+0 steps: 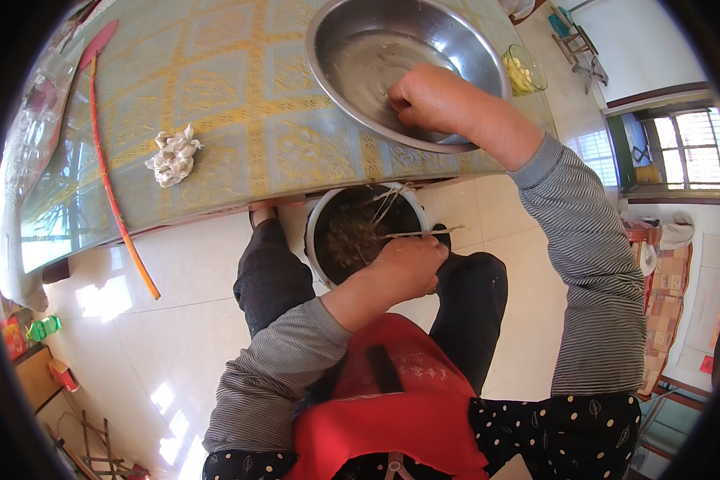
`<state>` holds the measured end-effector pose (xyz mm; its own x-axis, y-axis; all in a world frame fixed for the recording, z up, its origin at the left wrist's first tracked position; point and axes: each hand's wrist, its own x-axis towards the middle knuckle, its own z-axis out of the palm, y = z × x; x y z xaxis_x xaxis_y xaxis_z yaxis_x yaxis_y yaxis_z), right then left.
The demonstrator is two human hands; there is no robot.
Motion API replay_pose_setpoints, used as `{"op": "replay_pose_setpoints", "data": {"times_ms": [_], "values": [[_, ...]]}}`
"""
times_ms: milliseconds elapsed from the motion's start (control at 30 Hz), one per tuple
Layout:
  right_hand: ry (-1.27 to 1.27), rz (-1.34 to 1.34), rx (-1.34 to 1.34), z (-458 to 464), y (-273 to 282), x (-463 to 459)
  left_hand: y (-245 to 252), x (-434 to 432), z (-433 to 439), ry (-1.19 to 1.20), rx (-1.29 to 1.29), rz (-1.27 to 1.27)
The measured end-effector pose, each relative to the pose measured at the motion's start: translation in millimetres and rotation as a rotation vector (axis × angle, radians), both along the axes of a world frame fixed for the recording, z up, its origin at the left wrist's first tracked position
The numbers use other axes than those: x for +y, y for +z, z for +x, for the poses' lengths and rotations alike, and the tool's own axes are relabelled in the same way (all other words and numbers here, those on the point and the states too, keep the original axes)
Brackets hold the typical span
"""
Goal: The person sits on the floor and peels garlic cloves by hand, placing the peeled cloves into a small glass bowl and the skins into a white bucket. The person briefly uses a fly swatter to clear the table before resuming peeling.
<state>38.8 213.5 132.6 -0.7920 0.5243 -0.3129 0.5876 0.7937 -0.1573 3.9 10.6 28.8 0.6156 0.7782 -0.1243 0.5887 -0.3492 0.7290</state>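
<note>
My left hand (405, 267) is closed over a dark bucket with a pale rim (313, 216), between my knees. A thin, pale, root-like stem (423, 233) sticks out across its fingertips. More thin strands (387, 204) stand up out of the bucket, above a tangled brownish mass (351, 240) inside it. My right hand (429, 99) reaches into a stainless steel basin (351, 117) on the table, its fingers curled down at the cloudy water (366, 66). Ripples ring the water there. Whether those fingers hold anything is hidden.
The table (216, 90) has a patterned cover. On it lie a crumpled whitish wad (174, 156) and a red-orange stick (111, 186) jutting past the edge. A glass bowl of pale yellow pieces (523, 71) stands right of the basin. A red apron (390, 420) covers my lap.
</note>
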Motion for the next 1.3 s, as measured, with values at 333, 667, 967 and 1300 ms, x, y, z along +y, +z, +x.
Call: {"op": "replay_pose_setpoints", "data": {"times_ms": [333,667,967,1300], "values": [[-0.060,0.294,0.037,11,-25,40,-20,-3,6,0.076,-0.137,0.038],[0.141,0.103,0.143,3,-13,19,-17,2,7,-0.007,0.029,-0.078],[-0.533,-0.402,0.652,15,49,15,-15,-5,1,0.065,-0.109,0.011],[-0.630,-0.229,0.983,32,44,4,-12,-6,-10,0.067,-0.061,0.112]]}}
